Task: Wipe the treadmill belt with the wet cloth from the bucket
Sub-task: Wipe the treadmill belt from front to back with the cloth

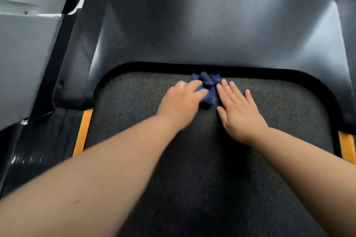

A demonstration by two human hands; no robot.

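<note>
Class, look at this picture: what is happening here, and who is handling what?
A person is cleaning a treadmill. The left hand presses a bunched blue cloth onto the dark textured belt, close to the front edge where the belt meets the grey motor cover. The right hand lies flat and open on the belt right beside the cloth. No bucket is in view.

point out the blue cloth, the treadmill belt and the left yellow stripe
blue cloth (pixel 209 81): head view, bunched top.
treadmill belt (pixel 134 100): head view, bare textured surface.
left yellow stripe (pixel 82 132): head view, mid-length.
</note>
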